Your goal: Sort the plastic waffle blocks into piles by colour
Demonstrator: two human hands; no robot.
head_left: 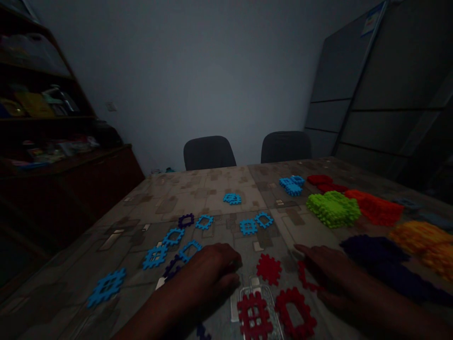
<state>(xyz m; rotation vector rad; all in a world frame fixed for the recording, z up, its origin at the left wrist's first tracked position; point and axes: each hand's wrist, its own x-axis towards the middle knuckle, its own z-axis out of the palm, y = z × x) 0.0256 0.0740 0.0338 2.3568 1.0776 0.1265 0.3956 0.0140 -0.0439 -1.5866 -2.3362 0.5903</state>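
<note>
My left hand (217,269) hovers low over the table, its fingers loosely curled and the thumb apart, with nothing visible between them. Beside and partly behind it lie a blue window-frame piece (190,250) and a dark purple piece (172,267). My right hand (334,274) has its fingers stretched out over a red frame piece (305,276), partly hidden beneath it; whether they touch is unclear. Between the hands are a solid red toothed square (269,269), a red lattice square (254,315) and a red square with a large opening (295,313).
Blue pieces (108,286) lie scattered left and centre, with a small blue stack (232,198) farther back. Piles of green (333,208), orange-red (375,207), yellow-orange (424,241) and dark purple pieces (375,248) line the right. Two chairs (209,152) stand beyond the table.
</note>
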